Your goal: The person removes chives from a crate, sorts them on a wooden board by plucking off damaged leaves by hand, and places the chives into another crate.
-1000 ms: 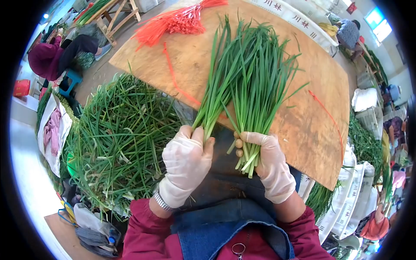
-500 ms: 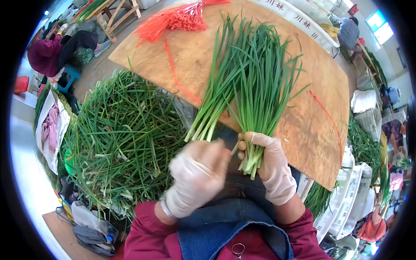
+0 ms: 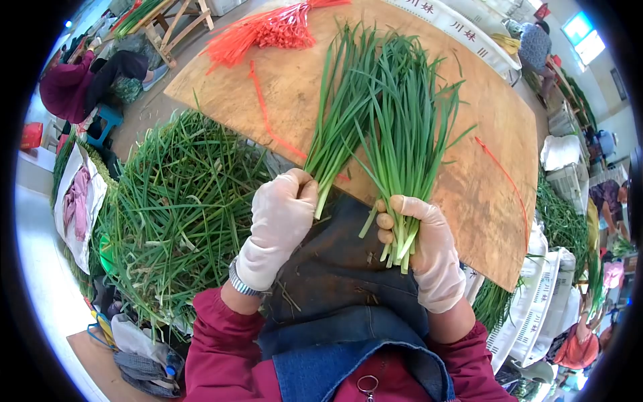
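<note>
In my right hand point(image 3: 432, 251), gloved with the fingertips bare, is a bunch of garlic chives point(image 3: 405, 147), closed round its pale lower stalks. The cut ends stick out below the fingers. A smaller bunch of garlic chives point(image 3: 341, 114) lies just to the left, its leaves against the larger bunch. My left hand point(image 3: 284, 211), also gloved, is closed with thumb and forefinger at the lower stalks of that smaller bunch. The leaves of both bunches rest on a wooden board point(image 3: 489, 194).
Red plastic ties point(image 3: 268, 37) are heaped at the board's far left, and single red strips point(image 3: 268, 120) lie on it. A big pile of loose green leaves point(image 3: 181, 201) stands at left. White printed crates point(image 3: 529, 301) are at right. A seated person point(image 3: 67, 87) is at far left.
My left hand has moved up and left, from a blurred position near the lap to the smaller bunch's stalks. My right hand keeps its hold and has shifted slightly right.
</note>
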### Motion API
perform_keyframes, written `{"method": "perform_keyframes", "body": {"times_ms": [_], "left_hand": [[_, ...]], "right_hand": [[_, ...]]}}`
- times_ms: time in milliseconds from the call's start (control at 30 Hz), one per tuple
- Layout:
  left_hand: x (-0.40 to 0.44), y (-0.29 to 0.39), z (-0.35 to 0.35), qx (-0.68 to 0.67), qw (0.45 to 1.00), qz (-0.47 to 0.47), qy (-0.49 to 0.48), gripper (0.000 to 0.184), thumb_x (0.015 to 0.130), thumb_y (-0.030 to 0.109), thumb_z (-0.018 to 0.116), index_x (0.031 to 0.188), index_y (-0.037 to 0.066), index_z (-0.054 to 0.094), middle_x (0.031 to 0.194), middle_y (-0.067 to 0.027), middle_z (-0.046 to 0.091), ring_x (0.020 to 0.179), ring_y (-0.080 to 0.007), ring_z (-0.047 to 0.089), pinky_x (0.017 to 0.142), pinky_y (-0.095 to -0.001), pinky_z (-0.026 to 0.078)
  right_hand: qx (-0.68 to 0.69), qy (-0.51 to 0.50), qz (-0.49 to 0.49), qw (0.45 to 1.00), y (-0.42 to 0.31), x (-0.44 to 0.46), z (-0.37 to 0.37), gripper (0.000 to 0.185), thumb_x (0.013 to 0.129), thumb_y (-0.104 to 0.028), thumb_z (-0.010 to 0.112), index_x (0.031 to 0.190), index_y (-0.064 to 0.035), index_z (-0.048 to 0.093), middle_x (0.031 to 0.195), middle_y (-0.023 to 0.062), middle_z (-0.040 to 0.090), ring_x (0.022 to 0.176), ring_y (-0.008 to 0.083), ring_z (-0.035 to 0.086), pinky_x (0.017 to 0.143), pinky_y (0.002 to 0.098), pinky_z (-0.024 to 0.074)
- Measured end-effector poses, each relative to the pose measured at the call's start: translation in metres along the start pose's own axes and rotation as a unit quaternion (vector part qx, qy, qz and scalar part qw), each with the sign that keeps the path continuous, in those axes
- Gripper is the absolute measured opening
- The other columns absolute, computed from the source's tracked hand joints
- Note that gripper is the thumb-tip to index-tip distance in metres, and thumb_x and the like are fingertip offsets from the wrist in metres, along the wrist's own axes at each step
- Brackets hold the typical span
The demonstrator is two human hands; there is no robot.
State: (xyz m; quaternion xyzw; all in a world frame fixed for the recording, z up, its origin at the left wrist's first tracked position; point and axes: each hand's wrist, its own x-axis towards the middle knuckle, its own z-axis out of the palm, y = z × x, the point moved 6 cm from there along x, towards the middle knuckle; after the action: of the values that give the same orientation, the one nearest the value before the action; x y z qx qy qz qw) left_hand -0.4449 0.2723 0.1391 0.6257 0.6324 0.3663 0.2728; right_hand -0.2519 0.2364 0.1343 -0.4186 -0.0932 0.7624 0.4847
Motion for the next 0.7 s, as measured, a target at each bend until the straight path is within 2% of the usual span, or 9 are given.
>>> {"method": "perform_keyframes", "body": {"times_ms": [33,133,233,333,367,467,600,700], "left_hand": [[0.000,-0.005,0.001,-0.030,0.999,-0.029,-0.016,0.019,0.079,0.020,0.062,0.082,0.001,0.062,0.071,-0.0166,0.063,0.065,-0.0328,0.061,0.060,-0.0371,0.047],[-0.002,0.002,0.005,-0.027,0.997,-0.050,-0.051,0.016,0.079,0.012,0.064,0.084,-0.003,0.061,0.065,-0.0075,0.061,0.057,-0.0102,0.054,0.054,-0.0255,0.044],[0.003,0.005,0.009,0.025,0.995,-0.045,-0.086,0.015,0.079,0.010,0.064,0.086,-0.003,0.061,0.064,-0.0045,0.060,0.057,-0.0094,0.053,0.054,-0.0239,0.043],[0.007,-0.006,0.011,-0.150,0.978,-0.115,-0.082,0.014,0.079,0.010,0.064,0.084,-0.003,0.061,0.063,-0.0021,0.057,0.056,-0.0087,0.051,0.052,-0.0226,0.041],[0.008,-0.007,0.010,-0.199,0.968,-0.128,-0.088,0.012,0.080,0.009,0.062,0.081,-0.003,0.060,0.060,-0.0003,0.054,0.051,-0.0065,0.047,0.047,-0.0206,0.036],[0.007,-0.007,0.003,-0.216,0.951,-0.188,-0.117,0.016,0.080,0.012,0.061,0.082,-0.004,0.062,0.061,-0.0036,0.057,0.054,-0.0083,0.050,0.049,-0.0234,0.039],[-0.001,0.004,0.007,-0.383,0.881,-0.233,-0.153,0.013,0.081,0.010,0.059,0.079,-0.003,0.060,0.055,-0.0001,0.050,0.042,-0.0041,0.037,0.039,-0.0188,0.025],[-0.004,-0.003,0.008,-0.466,0.822,-0.261,-0.200,0.016,0.082,0.011,0.059,0.082,-0.005,0.060,0.056,-0.0005,0.050,0.040,-0.0039,0.035,0.039,-0.0190,0.024]], "right_hand": [[-0.002,0.004,0.003,1.000,0.001,0.000,-0.001,0.023,0.077,-0.009,0.061,0.092,0.0076,0.057,0.079,0.0125,0.060,0.061,0.0183,0.058,0.053,0.0303,0.0473],[-0.006,0.005,0.004,1.000,0.001,0.001,0.000,0.023,0.077,-0.009,0.061,0.092,0.0077,0.057,0.079,0.0125,0.060,0.061,0.0181,0.058,0.053,0.0302,0.0472],[-0.007,-0.003,0.008,1.000,0.000,0.001,0.000,0.022,0.078,-0.009,0.061,0.093,0.0065,0.057,0.081,0.0125,0.060,0.062,0.0176,0.057,0.053,0.0300,0.0473],[0.034,-0.023,0.002,0.999,-0.005,-0.002,0.001,0.022,0.078,-0.009,0.061,0.094,0.0053,0.057,0.083,0.0127,0.060,0.063,0.0176,0.057,0.053,0.0299,0.0471],[0.043,-0.028,0.001,0.999,-0.007,-0.002,-0.001,0.022,0.078,-0.009,0.060,0.095,0.0050,0.056,0.083,0.0129,0.060,0.064,0.0179,0.057,0.053,0.0299,0.0470],[0.064,-0.041,0.001,0.997,-0.008,0.002,-0.005,0.022,0.079,-0.008,0.059,0.096,0.0047,0.055,0.084,0.0133,0.060,0.064,0.0185,0.056,0.052,0.0302,0.0465],[0.070,-0.047,-0.001,0.996,-0.005,0.004,-0.002,0.023,0.079,-0.006,0.059,0.097,0.0050,0.054,0.084,0.0135,0.059,0.064,0.0189,0.056,0.052,0.0306,0.0465],[0.056,-0.026,-0.005,0.998,-0.002,0.004,-0.003,0.023,0.078,-0.007,0.059,0.097,0.0050,0.054,0.085,0.0136,0.060,0.063,0.0187,0.056,0.052,0.0305,0.0467]]}}
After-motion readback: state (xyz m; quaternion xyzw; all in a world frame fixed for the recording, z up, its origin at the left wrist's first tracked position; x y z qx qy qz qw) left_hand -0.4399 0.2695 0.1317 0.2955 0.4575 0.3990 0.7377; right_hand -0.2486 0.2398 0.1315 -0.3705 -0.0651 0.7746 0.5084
